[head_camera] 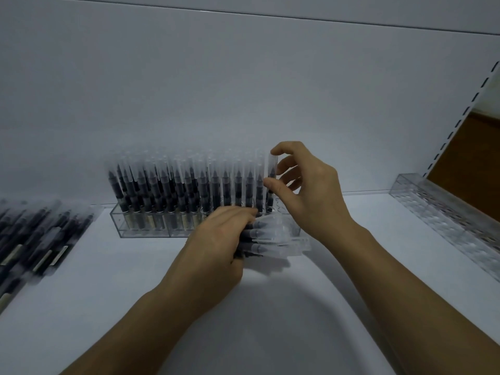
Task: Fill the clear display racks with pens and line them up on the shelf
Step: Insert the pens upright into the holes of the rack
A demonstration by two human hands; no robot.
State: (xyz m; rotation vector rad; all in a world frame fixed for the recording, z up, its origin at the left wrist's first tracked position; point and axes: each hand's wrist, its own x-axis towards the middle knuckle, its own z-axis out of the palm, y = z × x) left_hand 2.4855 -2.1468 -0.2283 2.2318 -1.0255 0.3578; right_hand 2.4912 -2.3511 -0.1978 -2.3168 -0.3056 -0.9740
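A clear display rack [143, 231] stands on the white shelf, packed with several upright black pens with frosted caps [189, 182]. My right hand [311, 190] pinches one pen [271, 171] upright at the rack's right end, index finger on the cap's top, thumb on its side. My left hand [216, 244] grips a bundle of pens [276, 242] lying sideways, caps pointing right, just in front of the rack's right part.
A heap of loose pens [38, 239] lies at the left edge of the shelf [108, 293]. A second clear rack [446, 220] with no pens in it sits at the right, running diagonally. A slotted shelf upright [465, 109] rises behind it.
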